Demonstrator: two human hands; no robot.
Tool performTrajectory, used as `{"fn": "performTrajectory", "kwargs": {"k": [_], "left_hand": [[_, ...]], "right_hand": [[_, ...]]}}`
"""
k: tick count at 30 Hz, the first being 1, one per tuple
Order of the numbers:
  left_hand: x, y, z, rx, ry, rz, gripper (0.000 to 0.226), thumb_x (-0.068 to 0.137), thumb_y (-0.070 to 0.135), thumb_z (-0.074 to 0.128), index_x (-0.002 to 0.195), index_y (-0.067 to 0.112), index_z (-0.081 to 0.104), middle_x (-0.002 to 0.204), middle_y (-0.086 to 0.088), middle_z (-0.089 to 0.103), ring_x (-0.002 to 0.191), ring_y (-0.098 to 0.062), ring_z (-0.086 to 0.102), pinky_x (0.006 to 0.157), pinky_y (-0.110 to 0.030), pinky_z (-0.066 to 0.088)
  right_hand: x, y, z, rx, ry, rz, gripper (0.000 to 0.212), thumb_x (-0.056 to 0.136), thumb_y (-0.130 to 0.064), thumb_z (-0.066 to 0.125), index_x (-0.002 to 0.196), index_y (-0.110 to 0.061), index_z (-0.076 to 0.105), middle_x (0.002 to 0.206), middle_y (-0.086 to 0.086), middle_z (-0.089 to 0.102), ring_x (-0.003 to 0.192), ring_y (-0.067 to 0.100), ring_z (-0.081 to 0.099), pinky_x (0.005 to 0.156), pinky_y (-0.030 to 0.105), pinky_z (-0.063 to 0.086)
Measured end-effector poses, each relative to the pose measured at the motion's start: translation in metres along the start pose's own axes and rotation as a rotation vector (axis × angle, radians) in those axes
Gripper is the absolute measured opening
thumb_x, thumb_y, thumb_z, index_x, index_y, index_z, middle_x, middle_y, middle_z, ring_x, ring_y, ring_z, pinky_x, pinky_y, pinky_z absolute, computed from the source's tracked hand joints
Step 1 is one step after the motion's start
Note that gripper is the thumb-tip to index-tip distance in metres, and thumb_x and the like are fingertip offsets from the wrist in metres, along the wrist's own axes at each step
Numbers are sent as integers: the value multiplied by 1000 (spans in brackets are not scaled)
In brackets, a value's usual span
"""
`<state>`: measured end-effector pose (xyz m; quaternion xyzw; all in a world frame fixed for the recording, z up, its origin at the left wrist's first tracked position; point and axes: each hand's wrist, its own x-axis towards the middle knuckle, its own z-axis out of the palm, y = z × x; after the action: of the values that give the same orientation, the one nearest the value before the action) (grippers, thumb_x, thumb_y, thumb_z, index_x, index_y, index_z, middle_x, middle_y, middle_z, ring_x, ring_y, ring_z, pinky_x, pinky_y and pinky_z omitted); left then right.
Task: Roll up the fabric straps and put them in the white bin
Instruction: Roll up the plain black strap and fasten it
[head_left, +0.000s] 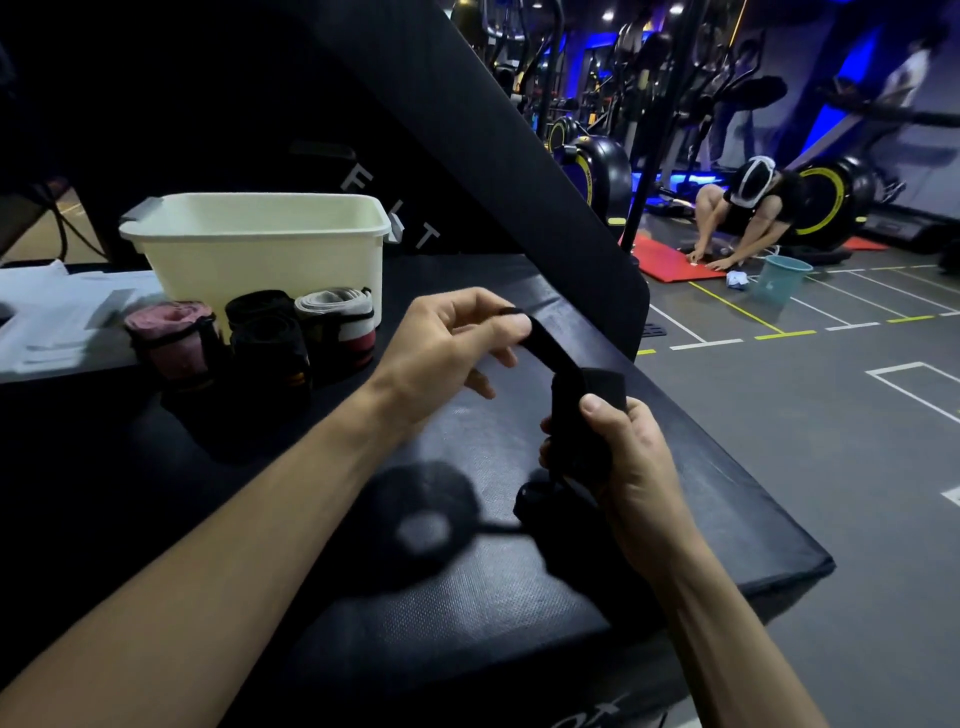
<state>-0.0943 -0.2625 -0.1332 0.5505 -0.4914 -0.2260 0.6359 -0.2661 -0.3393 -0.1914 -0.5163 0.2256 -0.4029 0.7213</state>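
Observation:
My right hand (618, 462) grips a partly rolled black fabric strap (589, 387) above the black padded bench (467, 597). The strap's loose end runs up and left to my left hand (447, 348), which pinches it between thumb and fingers. The white bin (260, 244) stands at the back left of the bench. In front of the bin lie several rolled straps: a pink one (174, 338), a black one (270, 338) and a grey and red one (340, 322).
A tilted black backrest pad (467, 130) rises behind the bench. White paper sheets (57, 317) lie at the left. On the gym floor to the right, a person crouches on a red mat (670, 260) beside a teal bucket (782, 278). Exercise machines stand behind.

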Motion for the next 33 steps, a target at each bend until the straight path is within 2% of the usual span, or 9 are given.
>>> {"fn": "performTrajectory", "kwargs": {"k": [3, 6, 11, 14, 19, 22, 25, 28, 33], "left_hand": [[1, 7, 0, -271, -45, -294, 25, 98, 20, 62, 74, 22, 68, 70, 10, 66, 61, -6, 57, 43, -16, 36], [4, 8, -1, -475, -93, -431, 18, 97, 25, 59, 80, 20, 59, 71, 8, 60, 53, -4, 40, 38, -13, 19], [5, -2, 2, -314, -153, -490, 28, 103, 29, 55, 75, 20, 54, 65, 7, 45, 43, -4, 24, 34, -15, 18], [-2, -14, 18, -210, -194, -455, 34, 106, 29, 53, 72, 25, 57, 62, 9, 41, 48, -5, 24, 41, -18, 14], [-11, -23, 42, -173, -130, -405, 17, 107, 13, 47, 100, 15, 62, 49, 8, 42, 41, -8, 36, 44, -19, 25], [-15, -23, 44, -242, -129, -405, 27, 101, -5, 37, 101, 11, 58, 43, 6, 33, 29, -9, 36, 32, -14, 31], [-12, -26, 43, -257, -66, -379, 24, 102, 0, 47, 94, 15, 63, 56, 2, 49, 44, -11, 42, 37, -15, 33], [-9, -30, 44, -268, -18, -323, 18, 103, 16, 59, 86, 16, 64, 65, 4, 61, 50, -8, 51, 41, -20, 41], [-11, -31, 46, -174, 27, -224, 16, 99, 5, 63, 88, 16, 69, 76, 6, 69, 63, -6, 61, 59, -20, 51]], "right_hand": [[-1, 2, 3, -27, 2, -10, 56, 84, -30, 69, 125, -3, 43, 91, 20, 70, 66, 26, 67, 54, 35, 57], [1, 4, 2, -46, 28, -35, 62, 84, -32, 76, 126, -2, 42, 92, 21, 70, 65, 25, 68, 51, 33, 56], [4, 3, 0, 49, -3, -45, 61, 78, -33, 78, 120, 3, 52, 89, 20, 68, 69, 28, 65, 57, 36, 56], [3, -1, 2, 182, -142, -37, 66, 64, -45, 85, 111, -3, 69, 94, 20, 70, 78, 25, 68, 70, 37, 59], [-4, -2, 4, 355, -344, 124, 89, 64, -50, 90, 128, 4, 61, 102, 22, 69, 78, 26, 67, 74, 37, 58], [-5, -2, 4, 422, -448, 271, 79, 70, -48, 89, 125, 4, 66, 107, 25, 69, 81, 28, 70, 76, 40, 59], [-4, -5, -5, 416, -514, 340, 66, 80, -45, 80, 125, 1, 69, 114, 25, 70, 91, 29, 72, 83, 41, 59], [-4, -9, -8, 357, -488, 366, 57, 86, -49, 69, 121, -5, 73, 111, 19, 72, 88, 27, 72, 85, 39, 58], [-2, -12, -8, 415, -425, 394, 64, 90, -55, 61, 130, -5, 67, 117, 16, 68, 79, 25, 69, 80, 38, 57]]}}
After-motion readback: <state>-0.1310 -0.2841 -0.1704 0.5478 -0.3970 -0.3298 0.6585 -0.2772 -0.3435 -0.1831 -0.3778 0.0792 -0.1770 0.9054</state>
